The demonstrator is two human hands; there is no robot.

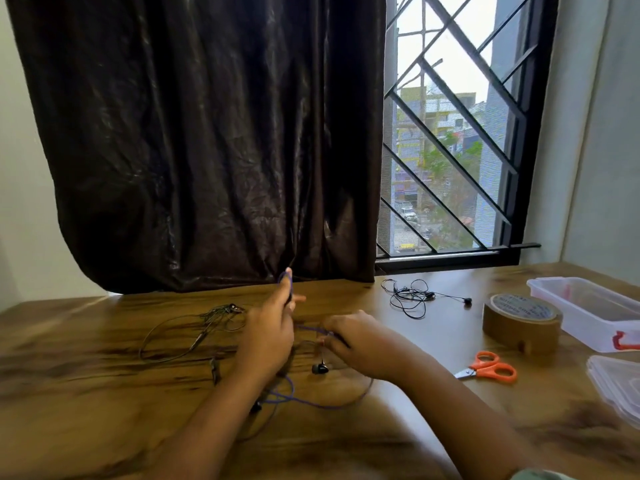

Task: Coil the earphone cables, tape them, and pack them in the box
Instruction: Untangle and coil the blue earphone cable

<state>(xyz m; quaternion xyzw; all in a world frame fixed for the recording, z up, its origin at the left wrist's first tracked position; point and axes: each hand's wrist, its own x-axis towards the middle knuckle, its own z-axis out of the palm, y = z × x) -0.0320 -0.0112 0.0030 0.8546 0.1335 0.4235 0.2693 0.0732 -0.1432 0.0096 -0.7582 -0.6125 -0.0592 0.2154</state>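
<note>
Left hand [268, 336], fingers raised, holds a loop of the purple earphone cable [294, 398] above the table [104, 393]; right hand [360, 341] pinches the same cable, its fingertips blurred; the clear box [588, 310] stands far right, cut off by the frame edge.

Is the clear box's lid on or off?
Off. The clear box has an open top, and what looks like its lid lies apart, beside it.
</note>
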